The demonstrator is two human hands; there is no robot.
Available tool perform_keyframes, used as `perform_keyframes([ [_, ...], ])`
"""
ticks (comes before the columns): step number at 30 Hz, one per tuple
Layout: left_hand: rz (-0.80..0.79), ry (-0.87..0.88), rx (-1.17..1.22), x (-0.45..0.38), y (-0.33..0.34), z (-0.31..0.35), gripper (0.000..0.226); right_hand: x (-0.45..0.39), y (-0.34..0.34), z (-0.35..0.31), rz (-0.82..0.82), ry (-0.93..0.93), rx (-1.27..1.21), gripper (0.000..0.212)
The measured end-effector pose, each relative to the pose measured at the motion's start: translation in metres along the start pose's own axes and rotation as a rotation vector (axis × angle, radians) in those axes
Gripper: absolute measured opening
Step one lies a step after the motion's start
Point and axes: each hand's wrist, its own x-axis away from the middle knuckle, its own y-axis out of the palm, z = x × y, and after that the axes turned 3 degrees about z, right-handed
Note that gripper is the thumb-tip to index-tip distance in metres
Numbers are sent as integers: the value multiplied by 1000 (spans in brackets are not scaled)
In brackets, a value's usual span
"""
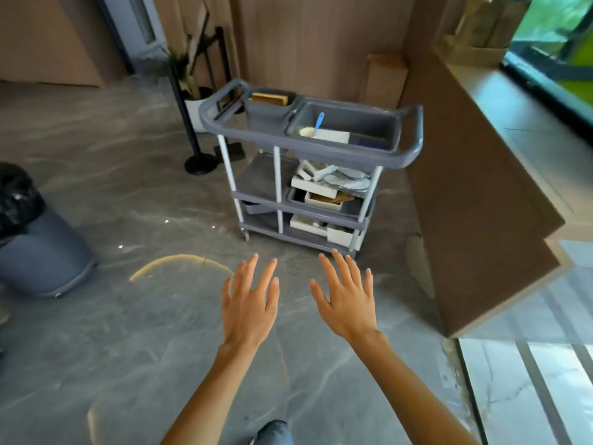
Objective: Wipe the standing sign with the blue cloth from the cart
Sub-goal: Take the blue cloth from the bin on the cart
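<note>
2 hands (250, 303) (348, 300) empty, fingers spread, grey cart (414, 136) ahead, perhaps blue cloth (372, 143) in its top bin

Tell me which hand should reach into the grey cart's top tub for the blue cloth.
Probably the right hand: it is open, empty and on the side of the grey cart's tub, where the blue cloth lies.

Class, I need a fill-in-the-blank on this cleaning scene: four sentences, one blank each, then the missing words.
1. Both hands, the left hand and the right hand, hold ____.
2. The cart has ____ shelves.
3. The bin stands to the cart's ____.
4. The brush in the top tub has a ____ handle.

Missing words: nothing; three; left; blue
</note>
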Motion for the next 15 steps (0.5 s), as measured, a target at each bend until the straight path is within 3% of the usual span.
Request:
perform_keyframes([
  [15, -35, 177, 79, -252, 94, 23, 52, -219, 4, 58, 93, 221, 22, 68],
])
